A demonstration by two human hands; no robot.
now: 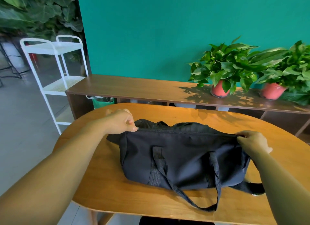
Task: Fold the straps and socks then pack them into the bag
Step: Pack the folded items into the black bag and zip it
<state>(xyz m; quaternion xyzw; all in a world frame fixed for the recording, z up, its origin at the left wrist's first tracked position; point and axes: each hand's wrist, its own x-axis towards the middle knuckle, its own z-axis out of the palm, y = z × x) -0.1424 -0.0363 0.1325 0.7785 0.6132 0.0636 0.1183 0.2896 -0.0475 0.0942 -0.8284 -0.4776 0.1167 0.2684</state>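
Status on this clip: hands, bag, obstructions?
Left hand pinches zipper pull; right hand grips bag at right end. Zip looks closed. No socks, straps visible; nothing blocking.

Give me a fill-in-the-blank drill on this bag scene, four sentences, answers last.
1. The left hand pinches the bag's ____ at its left end.
2. The right hand grips the bag's ____ end.
3. The plants behind stand in ____ pots.
4. The bag lies on a wooden ____.
Answers: zipper; right; red; table.
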